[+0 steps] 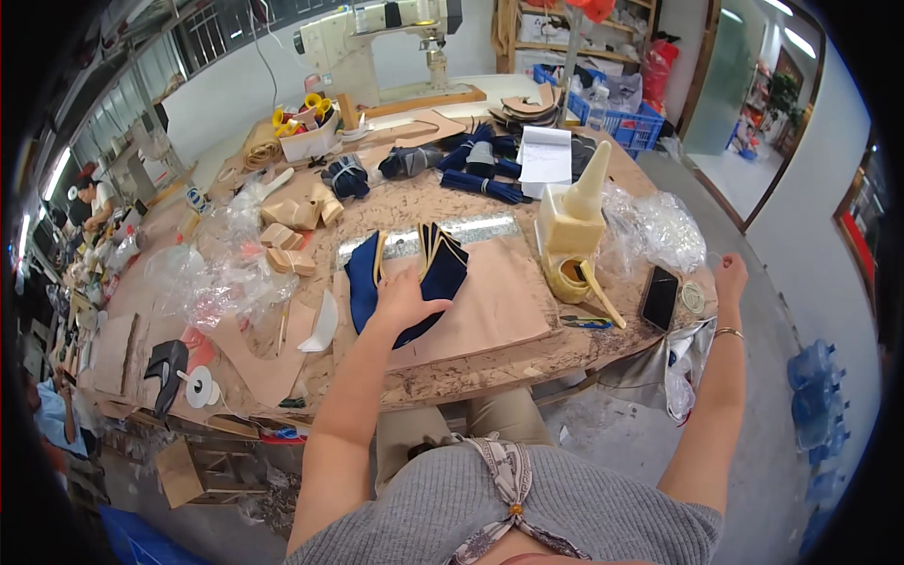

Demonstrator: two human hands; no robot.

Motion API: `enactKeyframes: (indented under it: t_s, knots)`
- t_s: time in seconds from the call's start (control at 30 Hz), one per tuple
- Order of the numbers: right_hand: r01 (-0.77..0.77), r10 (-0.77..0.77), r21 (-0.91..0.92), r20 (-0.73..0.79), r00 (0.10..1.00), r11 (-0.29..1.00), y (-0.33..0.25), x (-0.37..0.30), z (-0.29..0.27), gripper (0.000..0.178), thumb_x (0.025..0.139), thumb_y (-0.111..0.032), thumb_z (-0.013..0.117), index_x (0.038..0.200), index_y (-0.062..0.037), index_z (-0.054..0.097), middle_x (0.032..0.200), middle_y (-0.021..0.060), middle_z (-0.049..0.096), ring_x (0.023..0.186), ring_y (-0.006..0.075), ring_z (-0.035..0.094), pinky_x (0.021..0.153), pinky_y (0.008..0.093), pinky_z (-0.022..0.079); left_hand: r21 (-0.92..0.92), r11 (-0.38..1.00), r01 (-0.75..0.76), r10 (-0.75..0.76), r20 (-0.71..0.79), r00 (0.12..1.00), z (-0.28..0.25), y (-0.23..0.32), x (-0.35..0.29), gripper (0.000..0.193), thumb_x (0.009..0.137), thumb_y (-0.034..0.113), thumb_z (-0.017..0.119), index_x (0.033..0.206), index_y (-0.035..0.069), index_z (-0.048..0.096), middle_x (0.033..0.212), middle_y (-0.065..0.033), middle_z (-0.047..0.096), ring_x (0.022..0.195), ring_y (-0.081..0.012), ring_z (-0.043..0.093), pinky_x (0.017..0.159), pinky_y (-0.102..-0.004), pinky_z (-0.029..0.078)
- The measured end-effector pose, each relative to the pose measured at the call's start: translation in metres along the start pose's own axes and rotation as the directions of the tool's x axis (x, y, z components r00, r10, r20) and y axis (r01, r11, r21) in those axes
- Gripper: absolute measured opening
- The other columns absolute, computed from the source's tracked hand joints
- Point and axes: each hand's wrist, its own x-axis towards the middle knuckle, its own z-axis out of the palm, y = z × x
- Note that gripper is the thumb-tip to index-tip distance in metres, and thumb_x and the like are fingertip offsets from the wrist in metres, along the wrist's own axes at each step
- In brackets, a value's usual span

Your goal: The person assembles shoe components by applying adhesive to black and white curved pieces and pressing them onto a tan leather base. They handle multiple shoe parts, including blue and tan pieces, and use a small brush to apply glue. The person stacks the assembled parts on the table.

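Observation:
My left hand [403,299] lies over a fanned stack of navy blue cut pieces [443,273] with yellowish edges, its thumb stretched out to the right. The pieces rest on a tan board [499,311], in front of a shiny metal strip [480,229]. Out past the table's right edge, my right hand [731,278] is raised with its fingers closed; whatever they pinch is too small to make out. Closest to that hand are a round coil [693,298] and a black phone [659,298]. A yellowed glue pot [572,235] with a tall cone spout and a brush handle [603,295] stands between the hands.
Bundled dark pieces [480,160] and a white notepad [545,158] lie farther back, before a sewing machine [377,56]. Clear plastic bags [667,226] crowd the right side. A black tape dispenser [167,372] sits front left. Blue water bottles [815,391] stand by the right wall.

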Motion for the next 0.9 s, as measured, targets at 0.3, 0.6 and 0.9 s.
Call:
enactKeyframes:
  t_s: [0.3, 0.6, 0.9]
  knots:
    - [-0.217, 0.226, 0.401, 0.025, 0.974, 0.890, -0.033, 0.002, -0.011, 0.018, 0.089, -0.016, 0.060, 0.103, -0.0071, 0.068, 0.080, 0.0079, 0.067, 0.065, 0.0159, 0.061, 0.054, 0.0299, 0.047, -0.094, 0.995, -0.029, 0.048, 0.204, 0.978, -0.013, -0.012, 0.053, 0.094, 0.043, 0.065, 0.084, 0.092, -0.013, 0.063, 0.096, -0.0236, 0.067, 0.092, -0.0342, 0.065, 0.080, -0.0373, 0.052]
    - [-0.292, -0.278, 0.785, 0.499, 0.821, 0.547, -0.280, -0.121, -0.021, 0.015, 0.091, -0.012, 0.061, 0.102, -0.0039, 0.067, 0.082, 0.0005, 0.066, 0.074, 0.0046, 0.055, 0.064, 0.0201, 0.045, -0.223, 0.975, 0.016, 0.041, 0.248, 0.968, -0.015, -0.002, 0.046, 0.093, 0.046, 0.055, 0.089, 0.102, -0.013, 0.060, 0.099, -0.0238, 0.065, 0.091, -0.0331, 0.065, 0.081, -0.0356, 0.051]
    - [-0.713, -0.552, 0.620, 0.738, 0.387, 0.328, -0.434, -0.194, 0.037, 0.022, 0.088, -0.013, 0.062, 0.107, -0.0019, 0.065, 0.084, 0.0024, 0.066, 0.057, 0.0073, 0.052, 0.050, 0.0204, 0.041, -0.998, 0.045, -0.044, 0.161, -0.036, 0.986, -0.035, -0.028, 0.001, 0.049, 0.075, 0.000, 0.074, 0.119, -0.001, 0.054, 0.110, -0.0073, 0.062, 0.098, -0.0167, 0.062, 0.087, -0.0304, 0.050]
